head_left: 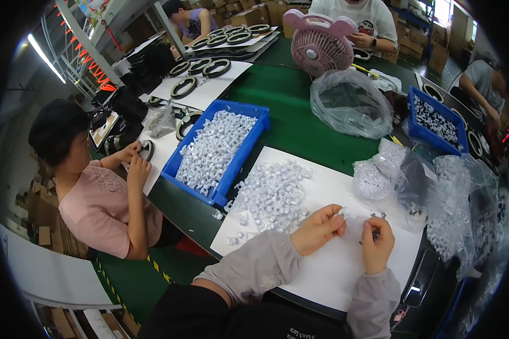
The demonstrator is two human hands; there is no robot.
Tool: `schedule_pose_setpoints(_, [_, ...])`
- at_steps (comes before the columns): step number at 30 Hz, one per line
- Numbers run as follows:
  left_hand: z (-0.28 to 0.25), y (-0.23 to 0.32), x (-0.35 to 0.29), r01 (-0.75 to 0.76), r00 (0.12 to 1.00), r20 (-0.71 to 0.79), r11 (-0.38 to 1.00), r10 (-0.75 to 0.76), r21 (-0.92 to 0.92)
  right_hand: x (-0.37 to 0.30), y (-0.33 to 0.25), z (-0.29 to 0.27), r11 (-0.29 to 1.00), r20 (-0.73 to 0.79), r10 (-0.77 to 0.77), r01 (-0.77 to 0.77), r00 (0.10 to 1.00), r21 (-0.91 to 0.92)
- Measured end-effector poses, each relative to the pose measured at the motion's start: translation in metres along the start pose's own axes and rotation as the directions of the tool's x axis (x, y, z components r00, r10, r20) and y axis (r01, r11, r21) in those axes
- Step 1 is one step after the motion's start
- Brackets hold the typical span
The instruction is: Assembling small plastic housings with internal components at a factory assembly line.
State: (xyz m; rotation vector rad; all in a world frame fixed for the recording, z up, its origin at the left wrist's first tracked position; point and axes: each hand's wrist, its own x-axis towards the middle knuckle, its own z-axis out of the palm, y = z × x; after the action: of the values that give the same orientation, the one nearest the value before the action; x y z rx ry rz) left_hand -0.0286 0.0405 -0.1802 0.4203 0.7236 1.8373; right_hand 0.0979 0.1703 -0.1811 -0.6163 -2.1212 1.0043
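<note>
My left hand [319, 230] pinches a small white plastic piece [344, 212] between thumb and fingertips, above a white board [322, 277]. Just to its right, my right hand [378, 244] is closed, its thumb and fingers pressed together. Whatever it grips is too small to make out; a few tiny dark specks show by the fingertips. A loose heap of similar white plastic pieces [274, 192] covers the far left part of the board. Grey sleeves cover both my forearms.
Beyond the heap stands a blue crate [230, 177] full of white pieces. Clear bags of small parts [375, 179] lie at the right, near a phone [423, 277] and another blue crate [435, 146]. Farther back are a pink fan [322, 48] and an empty-looking bag [350, 107]. A co-worker [104, 203] sits left.
</note>
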Motion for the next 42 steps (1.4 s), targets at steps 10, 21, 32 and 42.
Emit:
schedule_pose_setpoints(10, [0.000,0.001,-0.001,0.004,1.000,0.022,0.998,-0.002,-0.066,-0.004,-0.025,-0.007,0.754,0.156,0.325,-0.355,0.933,0.552])
schedule_pose_setpoints(21, [0.000,0.000,-0.002,0.007,0.995,0.096,0.992,0.006,-0.129,-0.011,-0.027,-0.008,0.784,0.199,0.149,-0.238,0.969,0.573])
schedule_pose_setpoints(32, [-0.003,-0.003,-0.006,0.075,0.992,0.076,0.963,-0.098,0.259,-0.015,-0.036,-0.012,0.756,0.078,0.118,-0.141,0.990,0.639])
schedule_pose_setpoints(42, [0.003,0.001,-0.002,0.083,0.986,0.110,0.949,-0.122,0.304,-0.012,-0.040,-0.010,0.942,-0.029,-0.214,0.214,0.976,0.257])
